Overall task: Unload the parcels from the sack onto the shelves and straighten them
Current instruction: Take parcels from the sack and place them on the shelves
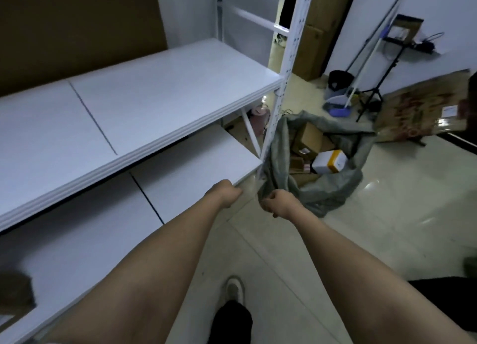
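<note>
Head view. We see both bare forearms stretched forward and down toward the floor beside a white metal shelf unit [144,103]. The left hand [227,192] is curled into a fist close under the front corner of the lower shelf board [196,163]; we cannot tell whether it holds anything or only touches the edge. The right hand [277,204] has its fingers curled and pinches the near rim of the grey sack [281,168].

The sack lies slumped and open-mouthed on the pale tiled floor [387,214], pressed against the shelf's right-hand upright post [284,67]. Inside it we note several parcels: a brown cardboard box [308,139] standing toward the back, a white and yellow box [330,161] tilted beside it, and smaller brown pieces lower down, too blurred to separate.

Both shelf boards carry nothing near the hands; a dark brown shape [15,292] sits on the lower board at the far left edge, unclear what it is.

Behind the sack: a dustpan and broom [340,106], a black tripod stand [371,90], and a large flattened printed carton [423,111] leaning near the wall. One shoe [233,289] shows on the tiles below the arms.
</note>
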### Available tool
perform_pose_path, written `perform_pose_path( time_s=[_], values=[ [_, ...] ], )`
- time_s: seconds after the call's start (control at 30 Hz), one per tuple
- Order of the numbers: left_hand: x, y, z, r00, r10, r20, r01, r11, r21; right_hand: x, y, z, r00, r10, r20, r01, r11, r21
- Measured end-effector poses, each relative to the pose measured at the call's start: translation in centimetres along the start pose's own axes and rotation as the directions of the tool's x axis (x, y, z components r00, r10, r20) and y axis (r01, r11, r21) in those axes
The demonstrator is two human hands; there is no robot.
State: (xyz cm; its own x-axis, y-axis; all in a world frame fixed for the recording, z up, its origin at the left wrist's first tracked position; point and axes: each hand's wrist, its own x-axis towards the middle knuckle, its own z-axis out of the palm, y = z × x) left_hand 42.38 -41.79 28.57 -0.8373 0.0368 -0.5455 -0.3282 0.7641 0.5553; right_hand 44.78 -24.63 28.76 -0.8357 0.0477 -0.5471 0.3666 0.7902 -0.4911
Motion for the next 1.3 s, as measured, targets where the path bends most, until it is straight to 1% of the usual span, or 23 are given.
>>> perform_pose_path(
  time_s=[0.07,0.27,0.4,0.53,0.7,0.8,0.9,1.0,1.13,1.23,1.3],
  values=[
    [2.8,2.2,0.7,1.0,0.013,0.027,-0.013,1.0,0.012,2.3,1.2,-2.0,1.0,0.017,-0.003,-0.017,1.0,-0.014],
    [11.7,9.9,1.7,0.993,0.053,0.101,-0.051,0.998,-0.022,11.0,4.2,-8.5,0.995,0.102,-0.006,-0.103,0.995,-0.018],
    [16.6,14.6,1.9,0.989,0.069,0.132,-0.065,0.997,-0.037,15.7,5.8,-13.0,0.994,0.11,0.0,-0.11,0.993,-0.035],
    [20.5,19.4,2.2,0.986,0.045,0.161,-0.037,0.998,-0.049,19.5,7.0,-17.5,0.989,0.147,0.024,-0.147,0.989,-0.009],
    [25.7,24.9,2.7,0.983,0.035,0.181,-0.022,0.997,-0.077,25.4,9.1,-22.4,0.99,0.136,0.036,-0.135,0.991,-0.009],
    [28.9,27.8,3.9,0.982,0.002,0.19,0.015,0.996,-0.087,29.5,10.4,-25.0,0.992,0.115,0.05,-0.113,0.993,-0.028],
    [32.5,31.0,5.6,0.979,-0.021,0.203,0.043,0.994,-0.104,34.3,12.0,-27.5,0.991,0.09,0.102,-0.083,0.994,-0.07],
    [36.1,34.8,8.1,0.98,-0.072,0.187,0.106,0.978,-0.18,39.5,14.2,-30.5,0.986,0.075,0.146,-0.056,0.99,-0.13],
    [40.5,38.8,12.1,0.954,-0.189,0.232,0.254,0.923,-0.289,45.2,17.8,-34.3,0.973,0.084,0.216,-0.043,0.981,-0.187],
    [43.8,40.4,15.2,0.949,-0.227,0.219,0.299,0.871,-0.391,49.0,21.2,-36.2,0.969,0.107,0.225,-0.066,0.981,-0.181],
    [45.8,41.1,17.4,0.934,-0.256,0.249,0.343,0.835,-0.429,51.4,23.5,-36.9,0.971,0.108,0.215,-0.064,0.978,-0.201]
  ],
)
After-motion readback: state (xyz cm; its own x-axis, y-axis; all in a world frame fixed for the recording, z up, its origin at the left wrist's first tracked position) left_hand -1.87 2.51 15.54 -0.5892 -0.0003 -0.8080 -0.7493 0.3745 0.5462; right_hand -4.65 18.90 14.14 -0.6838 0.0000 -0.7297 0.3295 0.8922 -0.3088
